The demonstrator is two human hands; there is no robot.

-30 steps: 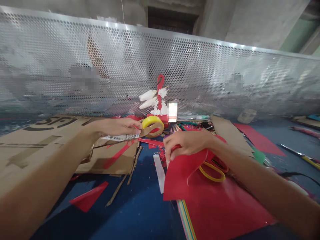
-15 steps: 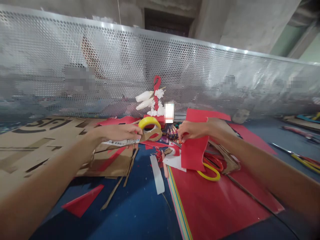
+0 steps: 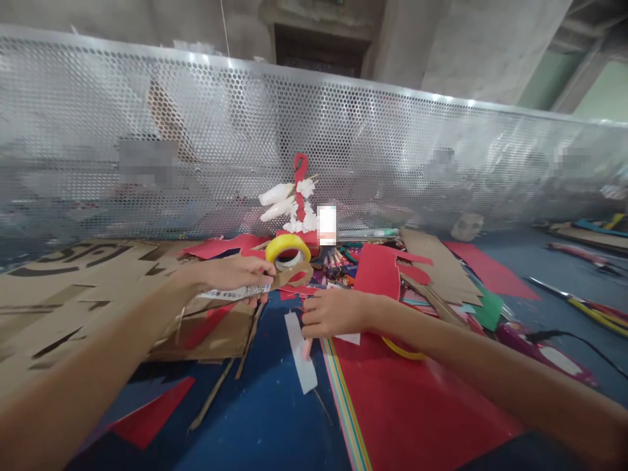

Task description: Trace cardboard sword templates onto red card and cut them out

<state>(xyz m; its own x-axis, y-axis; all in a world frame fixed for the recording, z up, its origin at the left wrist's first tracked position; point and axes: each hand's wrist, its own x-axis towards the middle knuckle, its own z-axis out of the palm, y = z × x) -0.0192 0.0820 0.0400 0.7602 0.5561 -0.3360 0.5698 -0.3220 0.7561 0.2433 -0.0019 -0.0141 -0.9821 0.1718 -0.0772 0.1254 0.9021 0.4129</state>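
The person's left hand [image 3: 230, 273] pinches a bent brown strip [image 3: 289, 273] of cardboard between the thumb and fingers. A white label [image 3: 240, 291] with black print shows along the strip, just under this hand. The strip's far end curls round in a loop toward the middle, near the yellow tape roll [image 3: 288, 242]. The left hand is over the near part of the flat brown cardboard [image 3: 98, 307], close to its right edge.

The right hand [image 3: 338, 314] is palm down with its fingers bent in a loose curl. A pink stick [image 3: 307, 348] pokes out under the fingertips, but one cannot tell if the hand grips it or only covers it. This hand is over the top left corner of the paper stack [image 3: 346, 399], which has a striped edge and a red sheet on top. A white strip [image 3: 299, 353] lies just left of that edge, on the blue table [image 3: 245, 418].

Between the cardboard and the paper stack, the blue table gives the 2 hands some room to move. Behind the right hand, things sit close together: a cut red paper [image 3: 377, 269] and many small scraps. The metal screen [image 3: 220, 131] stands along the back.
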